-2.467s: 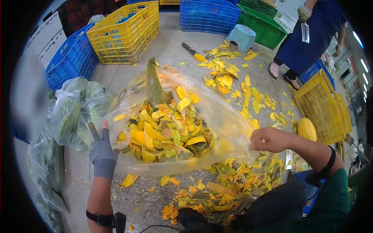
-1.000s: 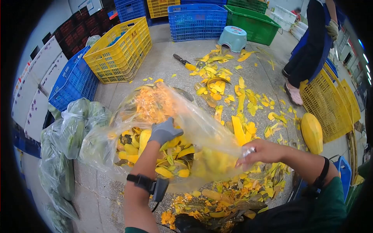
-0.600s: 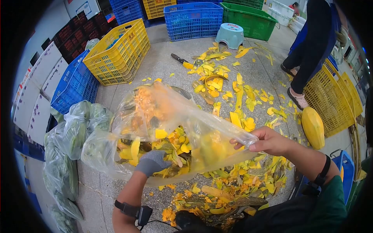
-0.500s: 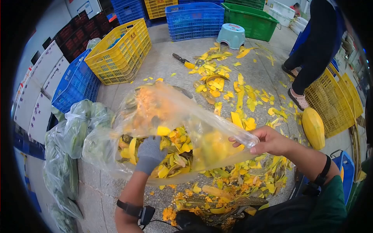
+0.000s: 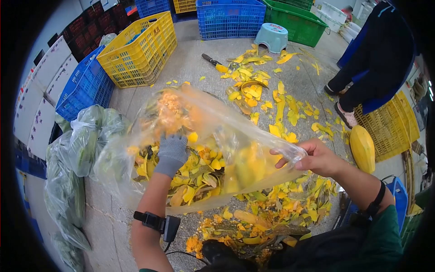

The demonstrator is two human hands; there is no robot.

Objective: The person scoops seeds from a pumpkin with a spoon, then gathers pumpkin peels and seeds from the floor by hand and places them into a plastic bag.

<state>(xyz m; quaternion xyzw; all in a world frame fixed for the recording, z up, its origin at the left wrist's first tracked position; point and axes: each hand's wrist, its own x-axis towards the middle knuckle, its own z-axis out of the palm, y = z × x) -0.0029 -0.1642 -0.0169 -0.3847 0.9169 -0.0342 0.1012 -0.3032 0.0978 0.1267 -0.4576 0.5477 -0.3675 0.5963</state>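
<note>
A large clear plastic bag (image 5: 258, 177) lies open on the floor, filled with yellow and green peels (image 5: 199, 181) and orange stringy pulp (image 5: 172, 111). My right hand (image 5: 315, 157), bare, pinches the gathered rim of the bag at its right side and holds it up. Inside the bag's mouth is my left hand (image 5: 173, 152) in a grey knit glove. Its fingers stretch forward over the peels near the pulp, with the fingertips partly hidden.
Loose peels (image 5: 290, 109) and a dark-handled peeler or knife (image 5: 210, 60) lie ahead. Bagged green vegetables (image 5: 68, 181) are left, a yellow crate (image 5: 138, 52) and blue stool (image 5: 272, 37) farther off. A peeled yellow fruit (image 5: 362, 147) lies right, near a standing person (image 5: 380, 54).
My left hand has pushed farther forward into the bag, toward the pulp. My right hand keeps its hold on the rim. The person at the right has shifted, and the view has tilted slightly.
</note>
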